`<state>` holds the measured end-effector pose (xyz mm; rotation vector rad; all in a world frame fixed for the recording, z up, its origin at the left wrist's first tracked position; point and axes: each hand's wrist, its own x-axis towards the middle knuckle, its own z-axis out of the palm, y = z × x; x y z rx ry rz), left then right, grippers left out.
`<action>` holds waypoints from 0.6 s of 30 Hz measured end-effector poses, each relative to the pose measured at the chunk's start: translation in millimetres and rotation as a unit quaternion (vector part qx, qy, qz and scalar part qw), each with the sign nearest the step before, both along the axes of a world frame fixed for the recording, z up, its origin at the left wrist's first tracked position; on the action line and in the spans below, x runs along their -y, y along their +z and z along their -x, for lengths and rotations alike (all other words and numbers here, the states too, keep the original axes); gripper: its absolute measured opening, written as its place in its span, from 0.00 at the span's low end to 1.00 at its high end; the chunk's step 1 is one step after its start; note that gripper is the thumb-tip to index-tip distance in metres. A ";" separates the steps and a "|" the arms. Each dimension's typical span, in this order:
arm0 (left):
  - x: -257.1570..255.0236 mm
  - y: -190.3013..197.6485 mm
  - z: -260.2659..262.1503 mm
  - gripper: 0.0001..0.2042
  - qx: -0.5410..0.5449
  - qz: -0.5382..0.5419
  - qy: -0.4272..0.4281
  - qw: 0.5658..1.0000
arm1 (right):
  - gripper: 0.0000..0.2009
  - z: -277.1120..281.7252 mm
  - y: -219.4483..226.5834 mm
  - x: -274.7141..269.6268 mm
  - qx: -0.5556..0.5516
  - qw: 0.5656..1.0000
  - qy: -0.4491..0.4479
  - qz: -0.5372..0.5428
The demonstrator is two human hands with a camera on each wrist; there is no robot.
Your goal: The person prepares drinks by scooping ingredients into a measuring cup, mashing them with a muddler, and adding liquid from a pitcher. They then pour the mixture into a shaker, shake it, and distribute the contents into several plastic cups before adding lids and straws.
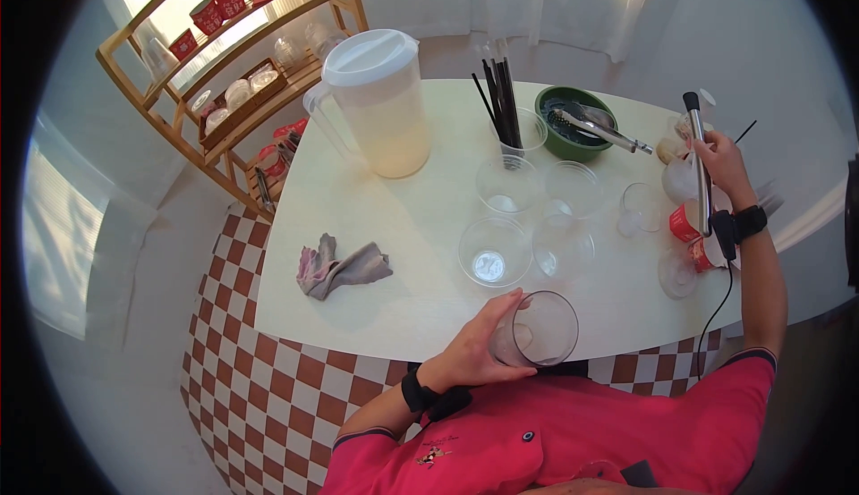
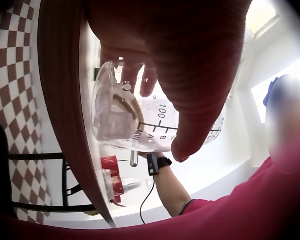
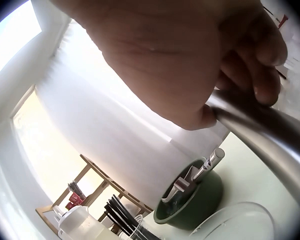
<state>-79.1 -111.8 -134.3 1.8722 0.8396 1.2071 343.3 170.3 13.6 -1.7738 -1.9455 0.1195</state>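
My left hand (image 1: 479, 338) grips a clear measuring cup (image 1: 557, 325) at the table's front edge, thumb and fingers around its wall. Black scale marks show on the cup (image 2: 160, 117) in the left wrist view, with a pale, tan-edged piece low inside it. Over the right side of the table, my right hand (image 1: 723, 162) holds a muddler (image 1: 702, 177), a steel rod with a black end, its fingers curled about the shaft. Close up, the steel shaft (image 3: 262, 130) crosses the right wrist view. Red paper cups (image 1: 685, 220) and a knotted white bag (image 1: 680, 179) stand near this hand.
Several clear plastic cups (image 1: 495, 252) stand mid-table. Behind them are black straws (image 1: 504, 106) in a cup and a green bowl (image 1: 573, 142) with tongs (image 1: 599, 130). A lidded pitcher (image 1: 380, 110) of pale liquid and a grey cloth (image 1: 344, 267) occupy the left. Beyond stands a wooden shelf (image 1: 143, 106).
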 end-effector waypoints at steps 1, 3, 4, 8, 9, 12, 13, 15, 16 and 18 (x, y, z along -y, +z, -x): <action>-0.2 1.1 -0.1 0.58 -0.002 0.001 0.006 1.000 | 0.19 10.3 15.3 13.2 -0.043 0.999 -0.002 -0.010; 0.5 -2.7 -1.3 0.55 0.019 0.013 0.014 1.000 | 0.23 31.4 37.9 41.0 -0.122 0.992 -0.003 -0.025; 1.2 -5.5 -2.2 0.53 0.033 0.021 0.019 0.999 | 0.23 23.3 38.6 40.5 -0.156 0.987 0.016 -0.038; 0.1 -2.7 -1.6 0.58 0.017 0.003 0.040 0.999 | 0.21 39.1 65.1 70.3 -0.330 0.940 0.090 -0.020; 0.7 -3.6 -2.4 0.58 0.022 0.004 0.044 0.999 | 0.20 37.8 70.5 76.9 -0.339 0.936 0.100 0.003; 0.0 -2.6 -1.9 0.57 0.024 0.001 0.050 0.998 | 0.21 27.7 76.2 80.2 -0.424 0.892 0.150 0.050; 0.0 -2.8 -2.0 0.57 0.027 0.003 0.050 0.998 | 0.21 31.1 76.1 81.6 -0.462 0.871 0.160 0.051; 0.0 -2.9 -2.1 0.57 0.029 0.006 0.052 0.998 | 0.22 43.7 74.7 84.5 -0.537 0.823 0.180 0.053; -0.1 -2.3 -2.1 0.57 0.031 0.009 0.051 0.998 | 0.22 43.5 74.6 83.5 -0.550 0.811 0.192 0.049; -0.5 -1.5 -1.9 0.57 0.034 0.015 0.052 0.998 | 0.22 52.2 74.6 90.7 -0.576 0.799 0.169 0.018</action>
